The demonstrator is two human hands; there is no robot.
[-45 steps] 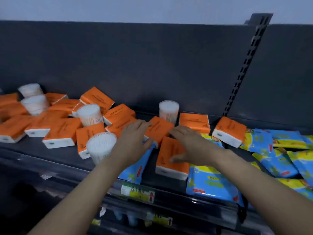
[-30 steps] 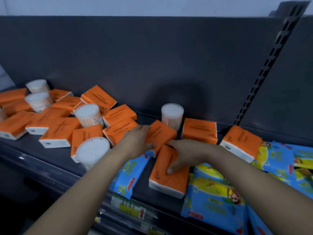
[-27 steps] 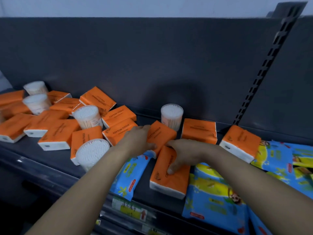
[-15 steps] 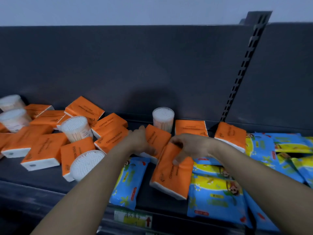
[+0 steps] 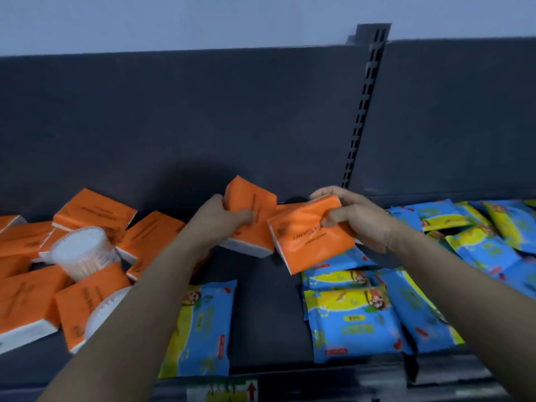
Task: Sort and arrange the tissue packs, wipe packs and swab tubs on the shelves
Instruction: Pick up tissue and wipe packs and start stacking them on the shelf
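Gripping tissue packs (image 5: 307, 242), left hand (image 5: 220, 220), right hand (image 5: 358, 220), swab tub (image 5: 103, 314) half-hidden

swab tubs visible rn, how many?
2. Upper tub among the orange tissue packs at left; lower tub just below it, partly behind the left forearm. Others may be hidden.

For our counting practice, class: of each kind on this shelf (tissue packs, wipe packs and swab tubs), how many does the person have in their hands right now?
2 tissue packs, one gripped in the left hand, one in the right hand
0 wipe packs
0 swab tubs
Total in hand: 2
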